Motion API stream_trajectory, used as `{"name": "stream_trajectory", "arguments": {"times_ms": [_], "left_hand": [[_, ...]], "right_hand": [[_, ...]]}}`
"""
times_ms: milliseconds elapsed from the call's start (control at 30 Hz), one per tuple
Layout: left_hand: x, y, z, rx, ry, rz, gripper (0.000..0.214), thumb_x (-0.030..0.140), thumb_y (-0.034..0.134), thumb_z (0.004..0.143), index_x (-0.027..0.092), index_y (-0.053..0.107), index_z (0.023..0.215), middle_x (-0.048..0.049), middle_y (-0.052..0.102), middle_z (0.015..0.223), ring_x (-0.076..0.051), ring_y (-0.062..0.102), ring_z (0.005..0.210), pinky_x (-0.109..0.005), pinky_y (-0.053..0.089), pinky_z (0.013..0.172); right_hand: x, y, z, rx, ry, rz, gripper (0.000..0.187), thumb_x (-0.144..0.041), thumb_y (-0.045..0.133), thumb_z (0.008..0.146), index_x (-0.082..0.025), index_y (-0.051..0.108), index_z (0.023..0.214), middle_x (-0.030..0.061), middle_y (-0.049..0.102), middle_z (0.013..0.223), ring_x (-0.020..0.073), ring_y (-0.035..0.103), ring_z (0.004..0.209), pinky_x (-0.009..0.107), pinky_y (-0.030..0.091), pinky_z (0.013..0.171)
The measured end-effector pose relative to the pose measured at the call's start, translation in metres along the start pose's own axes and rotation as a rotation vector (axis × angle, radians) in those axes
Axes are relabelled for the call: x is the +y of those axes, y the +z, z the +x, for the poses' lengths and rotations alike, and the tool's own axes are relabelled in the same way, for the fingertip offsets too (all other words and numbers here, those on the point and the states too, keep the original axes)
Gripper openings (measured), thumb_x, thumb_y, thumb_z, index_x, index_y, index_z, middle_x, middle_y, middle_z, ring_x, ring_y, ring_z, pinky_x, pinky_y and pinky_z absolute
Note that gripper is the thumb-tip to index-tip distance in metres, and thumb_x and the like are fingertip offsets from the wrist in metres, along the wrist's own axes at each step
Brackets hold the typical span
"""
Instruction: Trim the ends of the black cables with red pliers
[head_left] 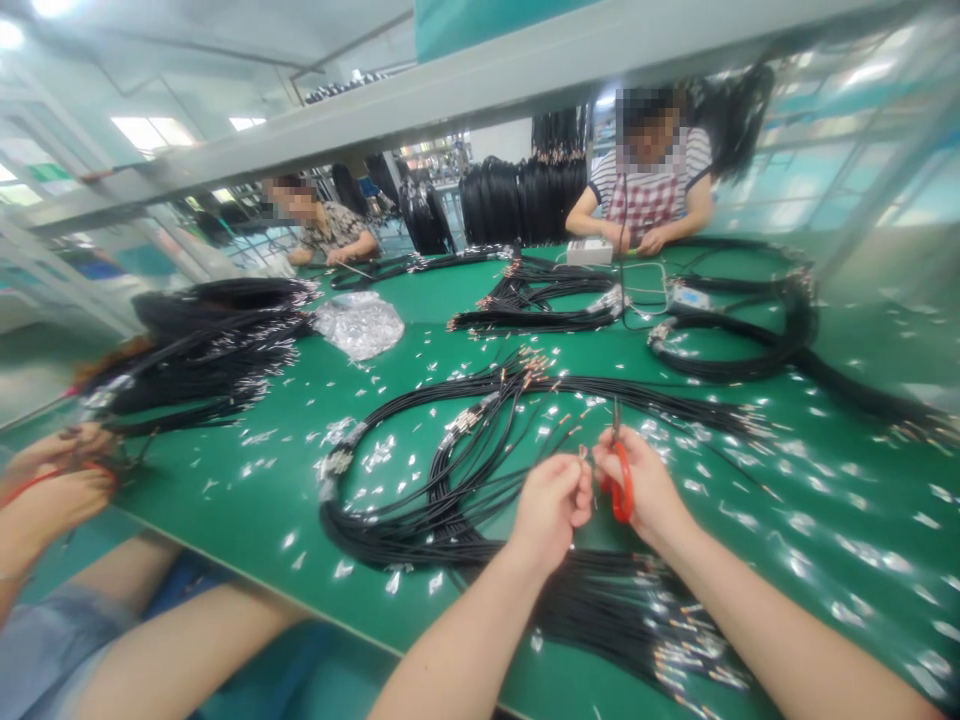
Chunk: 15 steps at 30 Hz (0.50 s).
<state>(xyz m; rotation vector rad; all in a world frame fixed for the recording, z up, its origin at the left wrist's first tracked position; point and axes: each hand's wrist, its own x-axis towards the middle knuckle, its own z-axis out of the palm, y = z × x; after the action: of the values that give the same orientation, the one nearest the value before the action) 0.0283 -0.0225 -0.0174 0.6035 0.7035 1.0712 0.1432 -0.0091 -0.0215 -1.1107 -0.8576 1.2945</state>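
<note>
My left hand (pixel 549 508) is closed in a pinch on the end of a thin black cable (pixel 480 450), held just in front of me. My right hand (pixel 643 482) is wrapped round a pair of red-handled cutters (pixel 620 478), whose jaws point up beside the pinched cable end. Both hands hover over a looped bundle of black cables (pixel 420 520) with metal terminals, lying on the green table (pixel 247 500). More cable ends lie under my forearms at the near edge.
Small silver scraps litter the table. A clear plastic bag (pixel 360 324) sits at the back left beside another black bundle (pixel 210 350). A co-worker's hands (pixel 52 480) work at the left. Two people sit across the table with further cable coils (pixel 750 330).
</note>
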Motion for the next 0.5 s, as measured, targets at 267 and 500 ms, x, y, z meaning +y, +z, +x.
{"name": "stream_trajectory", "arguments": {"times_ms": [267, 500], "left_hand": [[0.011, -0.005, 0.004, 0.003, 0.06, -0.088, 0.022, 0.027, 0.066, 0.067, 0.013, 0.05, 0.067, 0.0013, 0.046, 0.06, -0.004, 0.037, 0.045, -0.017, 0.017, 0.038], [0.01, -0.005, 0.002, -0.003, 0.033, -0.057, 0.023, 0.027, 0.067, 0.065, 0.013, 0.05, 0.067, 0.0015, 0.047, 0.058, -0.004, 0.037, 0.044, -0.017, 0.017, 0.038]], "right_hand": [[-0.019, -0.021, 0.002, -0.342, -0.434, -0.874, 0.02, -0.029, 0.067, 0.066, -0.022, 0.055, 0.081, -0.0001, 0.054, 0.071, 0.0161, 0.049, 0.063, 0.029, 0.04, 0.058], [-0.023, -0.023, 0.001, -0.365, -0.57, -1.176, 0.012, -0.025, 0.058, 0.073, -0.02, 0.056, 0.084, 0.0044, 0.055, 0.077, 0.0202, 0.051, 0.073, 0.034, 0.042, 0.068]]}}
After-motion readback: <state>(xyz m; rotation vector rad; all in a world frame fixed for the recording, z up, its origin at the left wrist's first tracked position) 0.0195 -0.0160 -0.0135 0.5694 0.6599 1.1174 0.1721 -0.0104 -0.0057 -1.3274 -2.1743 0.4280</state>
